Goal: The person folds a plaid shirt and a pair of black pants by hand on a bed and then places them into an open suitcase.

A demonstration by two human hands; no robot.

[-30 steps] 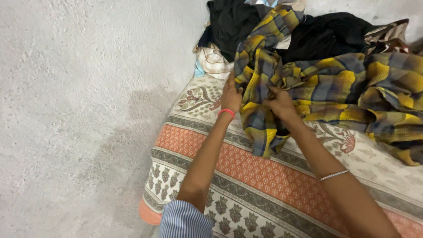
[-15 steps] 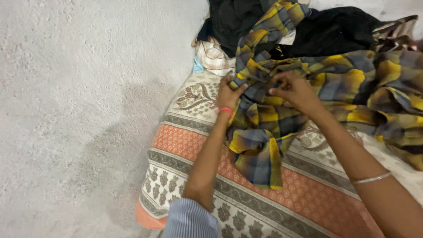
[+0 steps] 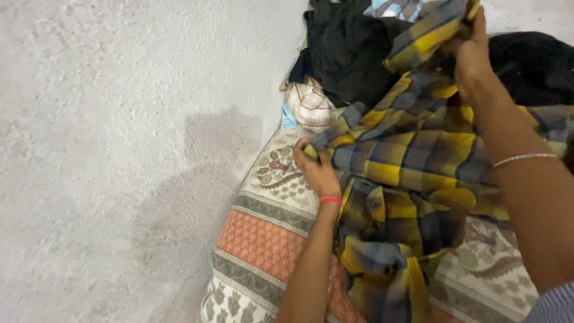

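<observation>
plaid shirt (image 3: 412, 155) lies spread on the bed (image 3: 269, 239) by dark clothes (image 3: 347, 48); left hand (image 3: 317, 170) pinches its edge, right hand (image 3: 472, 54) grips it higher up.

Single head camera, looking steeply down, close over bed edge (image 3: 263, 236)

The plaid shirt (image 3: 412, 149) is woven in yellow, grey-blue and dark checks, and it is stretched out between two held points: one edge is pinched low at the left, near the bed's corner, and another part is lifted high at the upper right. Between them the cloth spreads slack and creased across the bed. A bunched, crumpled part hangs down toward the near edge, folded over itself so that its shape there cannot be made out.
</observation>
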